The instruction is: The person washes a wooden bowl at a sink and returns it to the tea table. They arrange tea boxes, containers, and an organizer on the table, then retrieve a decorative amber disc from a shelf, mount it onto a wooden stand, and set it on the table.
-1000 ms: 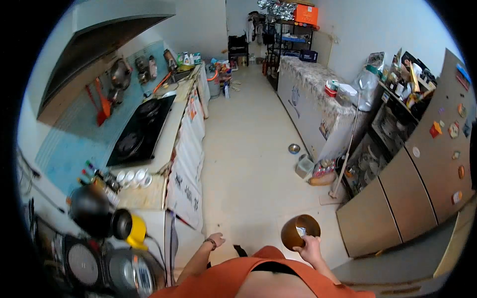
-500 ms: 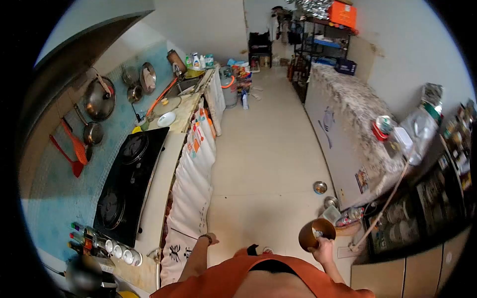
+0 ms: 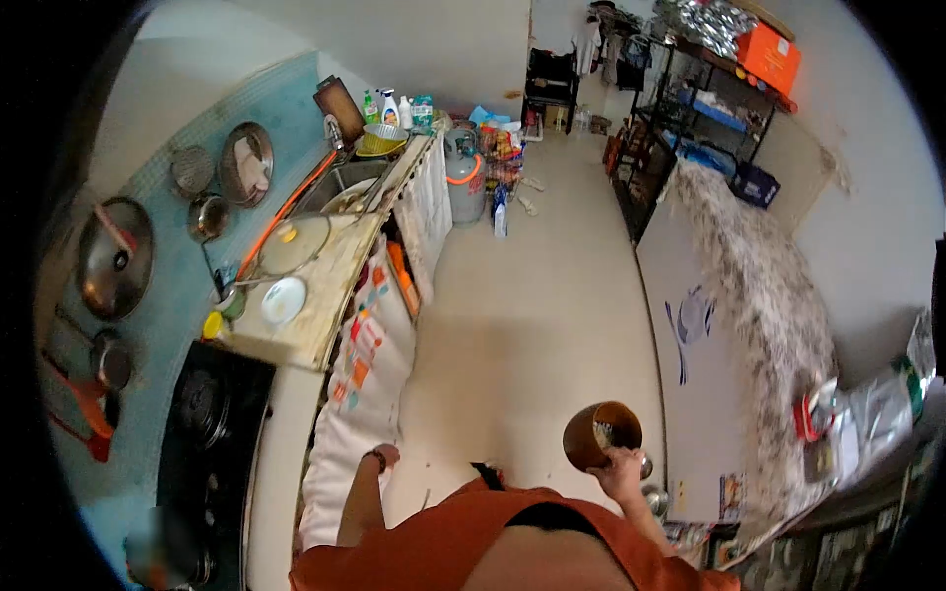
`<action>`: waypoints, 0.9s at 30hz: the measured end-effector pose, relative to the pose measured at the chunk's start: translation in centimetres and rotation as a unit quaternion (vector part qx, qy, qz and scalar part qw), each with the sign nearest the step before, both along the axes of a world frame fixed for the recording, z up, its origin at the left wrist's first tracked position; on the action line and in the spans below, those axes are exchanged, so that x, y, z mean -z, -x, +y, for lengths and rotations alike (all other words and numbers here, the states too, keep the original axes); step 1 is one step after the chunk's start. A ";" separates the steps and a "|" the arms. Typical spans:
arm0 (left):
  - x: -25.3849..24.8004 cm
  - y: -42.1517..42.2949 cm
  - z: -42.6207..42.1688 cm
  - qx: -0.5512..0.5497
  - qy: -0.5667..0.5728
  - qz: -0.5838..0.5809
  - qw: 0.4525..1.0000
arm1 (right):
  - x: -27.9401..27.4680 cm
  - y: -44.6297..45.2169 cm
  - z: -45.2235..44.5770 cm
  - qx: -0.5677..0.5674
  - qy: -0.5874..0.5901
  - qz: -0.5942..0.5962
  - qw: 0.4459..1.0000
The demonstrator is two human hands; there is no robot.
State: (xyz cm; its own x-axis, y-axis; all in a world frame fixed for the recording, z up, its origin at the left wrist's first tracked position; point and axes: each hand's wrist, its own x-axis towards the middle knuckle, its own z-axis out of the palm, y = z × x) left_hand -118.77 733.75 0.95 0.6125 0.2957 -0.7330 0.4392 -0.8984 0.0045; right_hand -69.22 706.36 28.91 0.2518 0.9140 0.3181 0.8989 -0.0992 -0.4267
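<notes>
the person's right hand (image 3: 621, 473) is gripping the brown pot (image 3: 583, 441) at its near rim, fingers closing firmly on the edge. the pot is hanging above the floor (image 3: 532, 335), out in front of the body and toward the right, near the white chest (image 3: 695, 414) with its mottled cover (image 3: 774, 286). its mouth is facing up toward the camera, and some pale stuff (image 3: 604, 431) is showing inside, too small to identify. a metal bowl (image 3: 654, 499) is sitting low beside the right forearm.

the left hand (image 3: 385, 456) is hanging low by the white curtain (image 3: 340, 458), apparently holding nothing, its fingers looking loose; whether it is brushing the cloth, i cannot tell. above the curtain, the counter (image 3: 330, 330) is bearing a white bowl (image 3: 284, 299) and a glass lid (image 3: 296, 243), with the sink (image 3: 345, 182) lying beyond them.

the step in hand seems to be carrying the pot, with only 1 of the 2 hands bearing it. any next move is probably calling for a steady rim hold and an upward mouth, so nothing is spilling.
</notes>
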 end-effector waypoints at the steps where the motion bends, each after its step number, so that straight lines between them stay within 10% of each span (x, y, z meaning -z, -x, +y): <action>1: 0.2 -2.1 5.4 0.014 -0.043 -0.131 0.990 | -0.4 -2.0 3.0 0.010 0.023 -0.010 1.000; 2: 0.2 -5.3 9.7 -0.265 -0.052 -0.205 0.941 | -0.3 -3.5 5.4 0.019 0.046 -0.014 0.999; 4: -0.5 -10.2 19.5 -0.410 -0.033 -0.303 0.860 | 1.3 -7.1 10.3 0.013 0.056 -0.031 0.998; 6: -3.9 -16.2 29.2 -0.257 -0.207 -0.356 0.874 | 1.4 -10.0 15.6 0.020 0.110 -0.043 0.993; 10: -9.9 -23.3 47.2 -0.573 0.052 -0.546 0.609 | 3.1 -16.7 28.0 0.005 0.163 -0.021 0.986; 12: -7.8 -24.4 54.7 -0.523 -0.105 -0.636 0.557 | 3.7 -20.0 34.5 0.005 0.179 -0.018 0.984; 14: -18.6 -27.2 56.5 -0.682 -0.050 -0.479 0.550 | 5.8 -22.6 41.9 -0.013 0.183 -0.037 0.982; 23: -8.0 -27.1 78.7 -0.821 0.002 -0.551 0.150 | 0.8 -23.8 73.5 -0.206 0.175 0.021 0.962; 27: -7.5 -34.6 90.7 -0.789 -0.027 -0.576 0.211 | 4.7 -22.5 86.9 -0.339 0.192 0.012 0.921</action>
State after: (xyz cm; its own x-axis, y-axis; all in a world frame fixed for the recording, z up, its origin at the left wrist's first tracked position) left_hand -84.19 824.46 8.49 -0.5186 0.7863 -0.3358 -0.0734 0.3503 0.9338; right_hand -46.69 793.22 24.26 -0.4150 0.9078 -0.0606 0.8011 0.3330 -0.4974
